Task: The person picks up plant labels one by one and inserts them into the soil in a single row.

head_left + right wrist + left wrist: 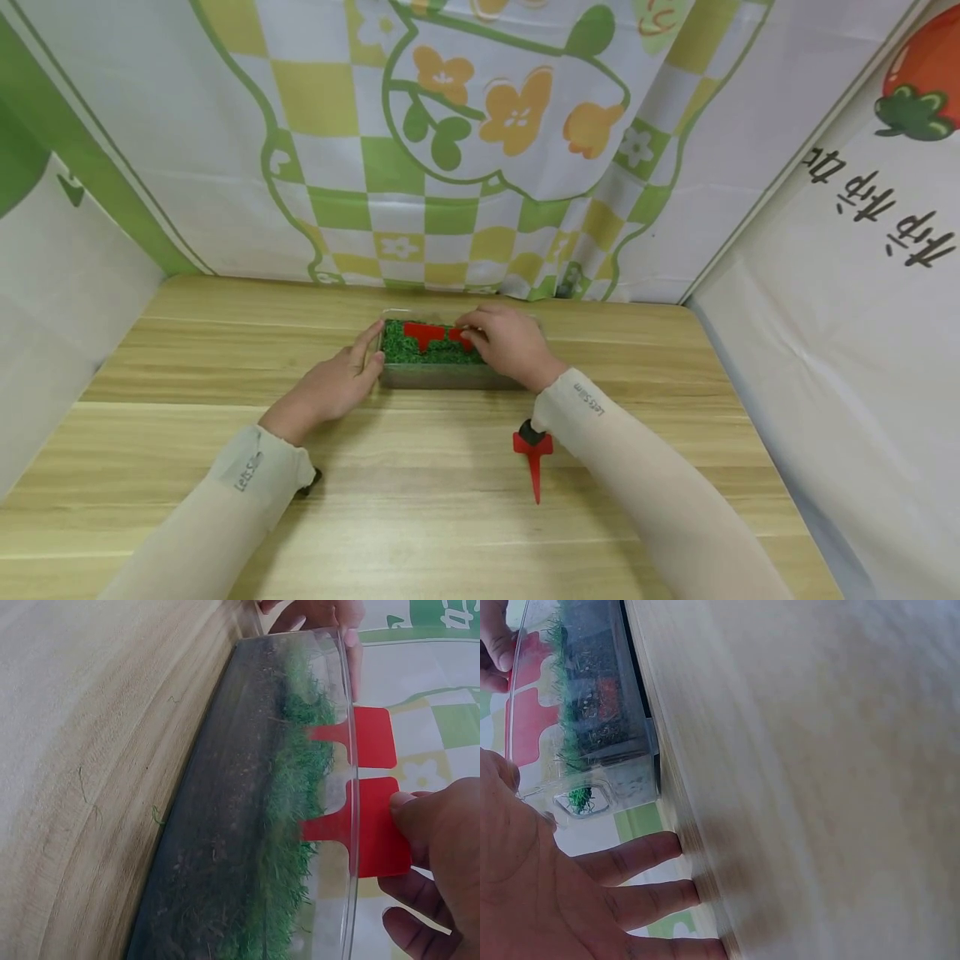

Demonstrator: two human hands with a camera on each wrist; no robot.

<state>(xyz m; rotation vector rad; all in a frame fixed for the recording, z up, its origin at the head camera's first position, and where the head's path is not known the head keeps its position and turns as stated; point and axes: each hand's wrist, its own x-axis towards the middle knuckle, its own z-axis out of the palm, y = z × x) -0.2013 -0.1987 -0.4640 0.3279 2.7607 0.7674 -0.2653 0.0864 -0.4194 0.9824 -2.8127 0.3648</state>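
Note:
A clear box (pixel 450 377) holds soil and green grass (pixel 300 772). My right hand (pixel 512 343) pinches the head of a red T-shaped marker (pixel 379 829) between thumb and fingers; its stem goes down into the grass. Beside it, a second red marker (pixel 423 333) stands upright in the grass, nearer the box's left end. My left hand (pixel 337 383) touches that end with thumb and index finger, while the other fingers stretch straight to the table in the left wrist view. Another red marker (pixel 534 467) lies on the table by my right sleeve.
The wooden table (pixel 405 517) runs back to a checked, flowered cloth (pixel 390 200). White sheets hang on both sides. Small green strands (pixel 157 815) lie on the table in front of the box.

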